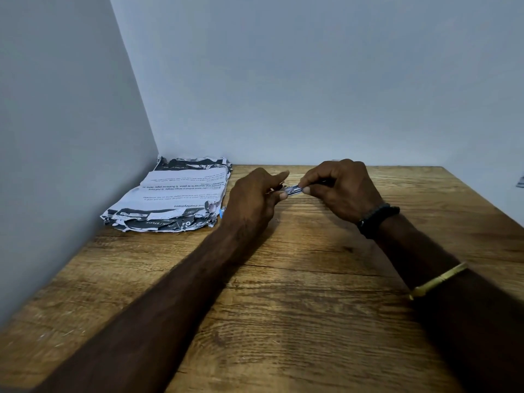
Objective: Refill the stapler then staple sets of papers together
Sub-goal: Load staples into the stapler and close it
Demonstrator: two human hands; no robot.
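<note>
Both hands meet above the far middle of the wooden table (283, 293). Between them shows the silvery metal part of a small stapler (293, 190); the rest is hidden inside the fingers. My left hand (255, 198) grips its left end, where a dark bit shows by the thumb. My right hand (340, 188) pinches the right end between thumb and fingertips. I cannot tell whether a staple strip is part of the metal piece. A stack of crumpled printed papers (175, 197) lies in the far left corner, apart from both hands.
Grey walls close off the table on the left and at the back. A small blue object (222, 213) peeks out between the papers and my left wrist. My right arm wears a black bead bracelet (377, 219) and a gold bangle (436, 280).
</note>
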